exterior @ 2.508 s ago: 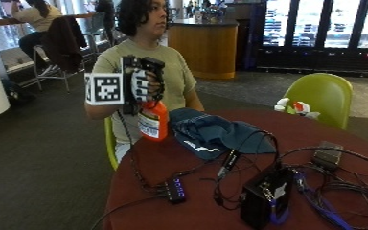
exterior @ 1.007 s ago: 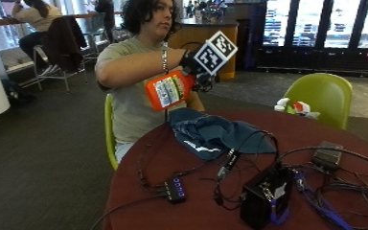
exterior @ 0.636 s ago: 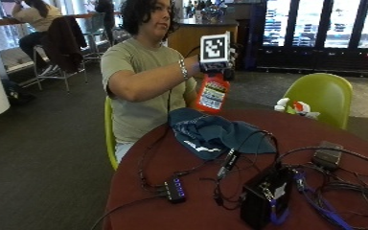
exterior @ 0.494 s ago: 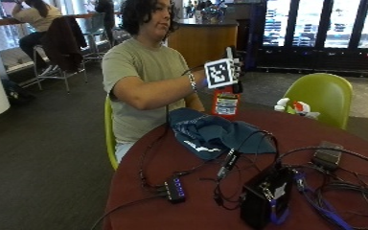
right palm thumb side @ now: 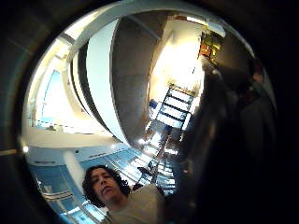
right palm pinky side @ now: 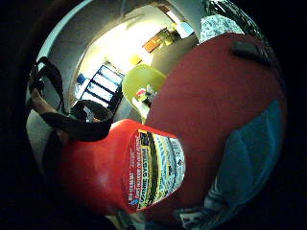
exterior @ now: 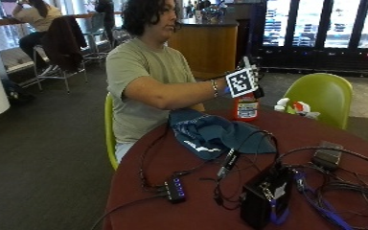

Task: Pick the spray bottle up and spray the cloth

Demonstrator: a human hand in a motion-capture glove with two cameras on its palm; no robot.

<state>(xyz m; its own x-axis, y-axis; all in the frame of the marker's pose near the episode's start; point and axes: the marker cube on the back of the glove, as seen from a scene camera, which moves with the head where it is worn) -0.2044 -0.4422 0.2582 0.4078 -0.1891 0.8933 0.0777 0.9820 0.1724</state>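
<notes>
In the outside view the person's gloved right hand (exterior: 256, 89) grips the neck of an orange-red spray bottle (exterior: 245, 107), held upright at the far edge of the round red table (exterior: 171, 211). The bottle's base is at table level just beyond the crumpled blue cloth (exterior: 209, 136); I cannot tell whether it touches the table. In the little finger side palm view the labelled spray bottle (right palm pinky side: 144, 172) fills the area close to the palm, with the blue cloth (right palm pinky side: 254, 158) beside it on the red table (right palm pinky side: 206, 96).
A green chair (exterior: 321, 96) stands behind the table, with a small white and red object (exterior: 292, 106) in front of it. Black cables, a hub (exterior: 174, 189), a black box (exterior: 264, 196) and a small grey device (exterior: 327, 155) cover the near and right parts of the table.
The hand carried the bottle from the person's left, up across the chest to the right, then down to the table's far edge behind the cloth.
</notes>
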